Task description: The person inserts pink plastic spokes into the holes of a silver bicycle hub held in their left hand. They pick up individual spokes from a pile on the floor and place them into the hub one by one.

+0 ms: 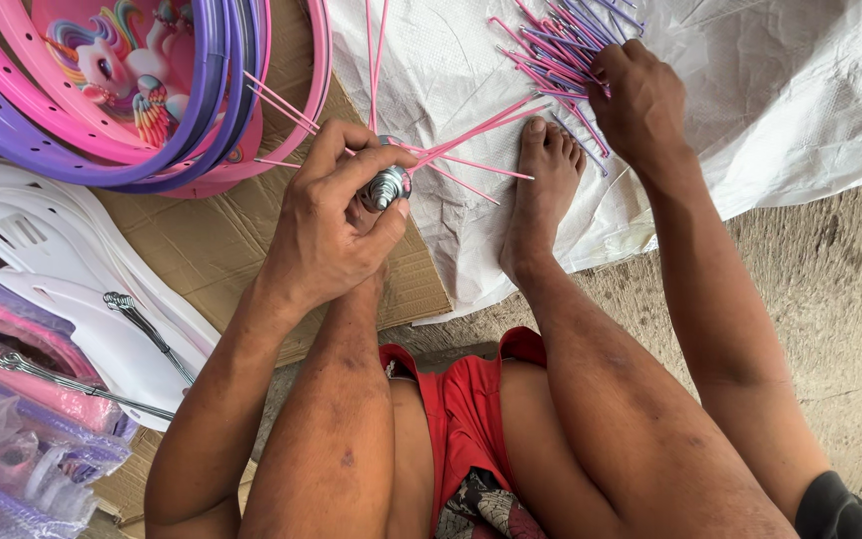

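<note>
My left hand grips a shiny metal wheel hub with several pink spokes fanning out of it toward the upper right and left. My right hand reaches up into a loose pile of pink and purple spokes lying on a white woven sheet, fingers closed around some of them. My bare right foot rests on the sheet just below that pile, between both hands.
Stacked pink and purple wheel rims with a unicorn picture lie at the upper left on cardboard. White plastic guards, metal levers and wrapped pink and purple parts fill the left edge. Bare concrete lies to the right.
</note>
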A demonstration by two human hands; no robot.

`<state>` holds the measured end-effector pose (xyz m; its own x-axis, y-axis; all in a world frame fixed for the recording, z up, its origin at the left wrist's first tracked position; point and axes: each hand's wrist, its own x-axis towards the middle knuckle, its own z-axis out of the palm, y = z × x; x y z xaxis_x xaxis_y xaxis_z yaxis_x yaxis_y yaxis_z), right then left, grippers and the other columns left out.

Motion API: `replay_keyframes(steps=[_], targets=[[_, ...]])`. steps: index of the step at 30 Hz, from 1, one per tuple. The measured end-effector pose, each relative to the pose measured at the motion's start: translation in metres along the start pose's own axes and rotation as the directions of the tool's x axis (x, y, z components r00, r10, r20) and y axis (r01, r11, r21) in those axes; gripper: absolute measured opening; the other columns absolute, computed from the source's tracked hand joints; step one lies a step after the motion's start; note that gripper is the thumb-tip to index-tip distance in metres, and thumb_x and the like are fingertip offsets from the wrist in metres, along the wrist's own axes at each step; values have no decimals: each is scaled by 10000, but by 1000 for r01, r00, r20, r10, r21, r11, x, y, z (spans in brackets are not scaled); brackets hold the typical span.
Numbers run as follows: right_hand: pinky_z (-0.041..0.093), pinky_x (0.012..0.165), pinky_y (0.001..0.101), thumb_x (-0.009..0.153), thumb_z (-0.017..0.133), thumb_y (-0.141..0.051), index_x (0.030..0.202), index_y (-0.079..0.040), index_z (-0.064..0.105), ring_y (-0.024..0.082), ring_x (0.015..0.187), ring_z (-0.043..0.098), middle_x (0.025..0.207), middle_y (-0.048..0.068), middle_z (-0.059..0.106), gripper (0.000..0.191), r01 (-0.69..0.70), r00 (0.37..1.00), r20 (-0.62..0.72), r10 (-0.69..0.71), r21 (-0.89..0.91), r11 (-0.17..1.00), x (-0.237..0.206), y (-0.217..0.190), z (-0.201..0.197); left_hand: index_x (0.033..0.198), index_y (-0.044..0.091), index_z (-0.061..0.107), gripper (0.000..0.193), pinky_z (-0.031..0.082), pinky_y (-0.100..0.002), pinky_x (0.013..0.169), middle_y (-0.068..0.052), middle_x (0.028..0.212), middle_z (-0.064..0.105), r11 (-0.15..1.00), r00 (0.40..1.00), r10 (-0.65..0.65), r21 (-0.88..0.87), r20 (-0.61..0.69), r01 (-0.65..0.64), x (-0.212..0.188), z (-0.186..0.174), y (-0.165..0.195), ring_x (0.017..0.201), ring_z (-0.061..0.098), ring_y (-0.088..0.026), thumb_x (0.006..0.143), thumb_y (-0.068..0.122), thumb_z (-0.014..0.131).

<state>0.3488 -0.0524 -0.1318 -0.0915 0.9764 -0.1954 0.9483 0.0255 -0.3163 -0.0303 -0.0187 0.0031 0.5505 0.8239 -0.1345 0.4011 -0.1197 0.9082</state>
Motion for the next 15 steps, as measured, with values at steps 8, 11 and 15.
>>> replay_keyframes(steps=[8, 11, 15], targets=[[510, 850, 457, 979, 807, -113, 1068, -62, 648, 331, 968, 652, 1032, 99, 652, 189, 44, 995, -95, -37, 68, 997, -9, 0, 7, 1233, 28, 701, 361, 578, -351, 856, -126, 1157, 532, 998, 998, -59, -14, 10, 59, -3, -3, 1, 1017, 634, -219, 880, 98, 732], [518, 816, 447, 969, 798, -96, 1070, -66, 655, 319, 963, 660, 1026, 95, 651, 178, 48, 992, -116, -38, 84, 995, -4, 2, 6, 1240, 24, 702, 363, 577, -352, 879, -128, 1163, 532, 999, 999, -43, -9, 4, 43, -5, -3, 0, 1039, 636, -225, 885, 92, 738], [534, 746, 420, 981, 778, -78, 1050, -48, 660, 297, 904, 692, 1032, 110, 663, 139, 11, 990, -143, 16, 184, 983, 8, 7, 8, 1244, 15, 701, 368, 582, -340, 858, -130, 1165, 532, 999, 999, -47, -2, 14, 47, -6, -2, -1, 1031, 637, -220, 889, 101, 742]])
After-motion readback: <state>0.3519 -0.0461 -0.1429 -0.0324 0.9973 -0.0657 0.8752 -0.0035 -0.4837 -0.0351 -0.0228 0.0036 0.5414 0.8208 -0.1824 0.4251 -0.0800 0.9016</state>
